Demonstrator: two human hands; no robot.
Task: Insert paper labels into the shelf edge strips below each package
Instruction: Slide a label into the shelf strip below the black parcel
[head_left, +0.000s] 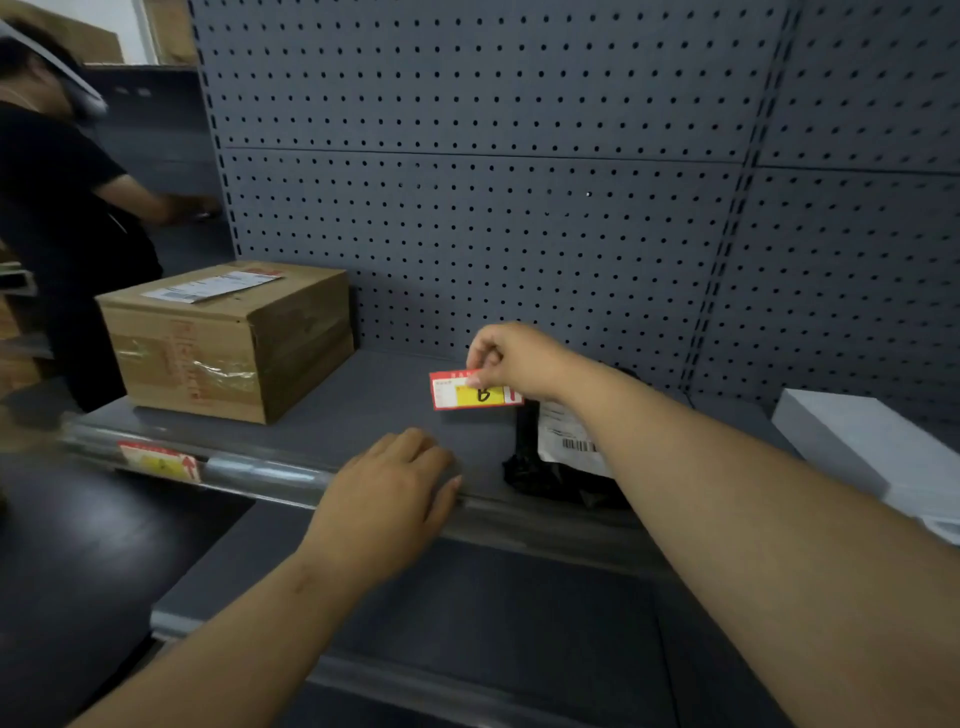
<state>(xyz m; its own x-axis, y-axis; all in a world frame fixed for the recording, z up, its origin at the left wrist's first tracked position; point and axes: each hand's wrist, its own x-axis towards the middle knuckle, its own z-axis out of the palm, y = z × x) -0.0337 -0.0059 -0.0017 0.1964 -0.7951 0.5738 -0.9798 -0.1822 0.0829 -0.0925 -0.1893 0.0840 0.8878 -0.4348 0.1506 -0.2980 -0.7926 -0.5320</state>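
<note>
My right hand (511, 356) pinches the top edge of a red and yellow paper label (470, 392) marked "B", held above the grey shelf. My left hand (395, 486) lies flat, fingers together, on the shelf's front edge over the clear edge strip (260, 470). Another red and yellow label (161, 461) sits in that strip below a taped cardboard box (228, 338). A black bag package (558, 462) with a white barcode sticker lies to the right, partly hidden by my right forearm. A white box (862, 441) stands at the far right.
Grey pegboard (493, 182) forms the back wall. A lower grey shelf (467, 623) juts out beneath my arms. Another person in a dark shirt (57, 218) stands at the left beside the shelving, reaching toward the neighbouring bay.
</note>
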